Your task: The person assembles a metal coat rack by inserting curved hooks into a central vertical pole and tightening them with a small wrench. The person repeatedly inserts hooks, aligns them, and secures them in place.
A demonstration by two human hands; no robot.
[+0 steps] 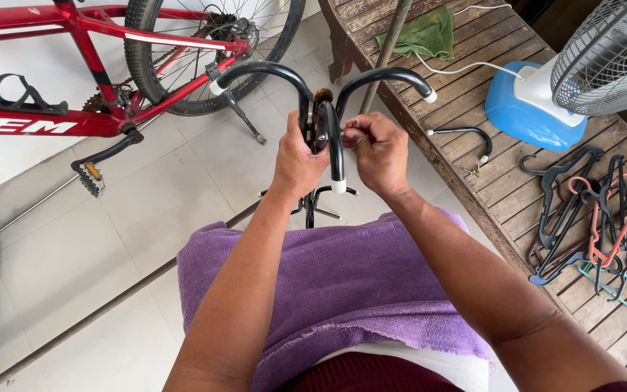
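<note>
A black metal stand (326,134) with curved hook arms tipped in white rises in front of my lap, its small base on the floor below. My left hand (297,156) grips the pole's top just under a brown knob (323,95). My right hand (379,149) is closed on a small metal piece pressed against the stand's hub; what it is I cannot tell. One loose black hook arm (462,134) lies on the wooden bench to the right. A purple towel (335,283) covers my lap.
A red bicycle (74,72) stands at the left on the tiled floor. On the slatted wooden bench (488,174) are a blue and white fan (553,87), a green cloth (419,35), a white cable and a pile of coloured clothes hangers (596,218).
</note>
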